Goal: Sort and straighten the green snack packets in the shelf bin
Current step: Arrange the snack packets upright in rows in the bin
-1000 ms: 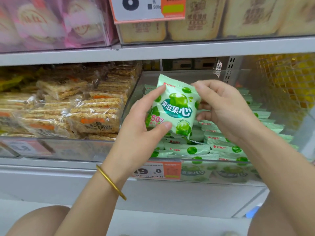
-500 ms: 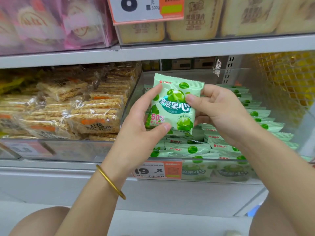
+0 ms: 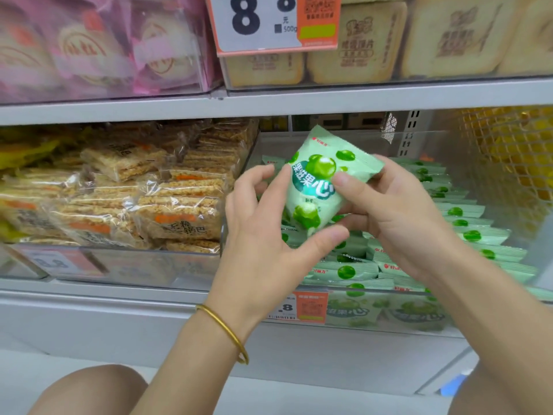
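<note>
Left hand [image 3: 263,235] and right hand [image 3: 395,223] both pinch one green snack packet [image 3: 317,187], now tilted off upright, likely being oriented for the shelf bin [image 3: 374,295].

**A:** Shelving, upper part of the frame?

**B:** Grey metal shelf board [image 3: 299,98] across the full width. White-and-orange price tag [image 3: 269,22], top centre. Pink wrapped packs [image 3: 89,49], upper left. Beige biscuit packs [image 3: 449,40], upper right.

**A:** Middle and lower?

**B:** Clear-wrapped rice cracker packs [image 3: 167,205], centre left. Yellow mesh [image 3: 505,151], far right. Perforated upright [image 3: 411,136], at the back. Pale floor [image 3: 27,372], lower left. Light even and soft.
</note>
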`<state>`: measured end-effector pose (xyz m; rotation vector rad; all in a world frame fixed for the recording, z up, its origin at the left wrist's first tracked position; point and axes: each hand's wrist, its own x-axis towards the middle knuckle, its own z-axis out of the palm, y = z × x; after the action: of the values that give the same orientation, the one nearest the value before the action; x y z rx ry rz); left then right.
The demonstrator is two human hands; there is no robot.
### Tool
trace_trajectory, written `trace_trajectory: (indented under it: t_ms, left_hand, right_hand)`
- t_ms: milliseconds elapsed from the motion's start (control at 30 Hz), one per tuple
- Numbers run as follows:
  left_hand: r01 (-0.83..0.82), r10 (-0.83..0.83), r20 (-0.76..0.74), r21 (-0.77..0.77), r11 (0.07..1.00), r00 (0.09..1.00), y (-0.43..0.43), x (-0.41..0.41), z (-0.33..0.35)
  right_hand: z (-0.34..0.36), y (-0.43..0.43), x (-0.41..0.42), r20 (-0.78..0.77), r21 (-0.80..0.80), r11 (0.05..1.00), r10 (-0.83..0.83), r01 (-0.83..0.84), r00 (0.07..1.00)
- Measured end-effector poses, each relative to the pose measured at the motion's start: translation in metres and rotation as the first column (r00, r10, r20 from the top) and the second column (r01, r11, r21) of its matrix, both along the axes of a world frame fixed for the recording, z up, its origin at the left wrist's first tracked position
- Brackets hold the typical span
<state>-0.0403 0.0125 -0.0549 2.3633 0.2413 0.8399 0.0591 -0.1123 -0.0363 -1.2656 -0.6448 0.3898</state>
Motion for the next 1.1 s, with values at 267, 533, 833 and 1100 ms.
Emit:
trace_trajectory:
  t_ms: [267,533,833,1100]
  left_hand:
    - [0.196,-0.192,0.045,-0.318,0.928,0.980,0.005,-0.004,0.009]
    - [0.420,-0.386,0.183,-0.547,0.724,0.904,0.003,-0.009,0.012]
    - [0.396,-0.384,0.115,-0.409,0.822,0.916,0.004,-0.009,0.012]
    - [0.239,-0.119,0.210,-0.768,0.595,0.970,0.006,-0.001,0.012]
  right_hand:
    - [-0.003,0.002,0.001,0.188,-0.031,0.990,-0.132,0.140,0.973]
    - [-0.001,0.002,0.006,0.021,0.041,0.994,-0.101,0.100,0.995]
    - [-0.001,0.002,0.006,0.042,0.024,0.990,-0.137,0.136,0.990]
    - [0.001,-0.005,0.017,-0.155,0.093,0.993,-0.051,0.066,0.987]
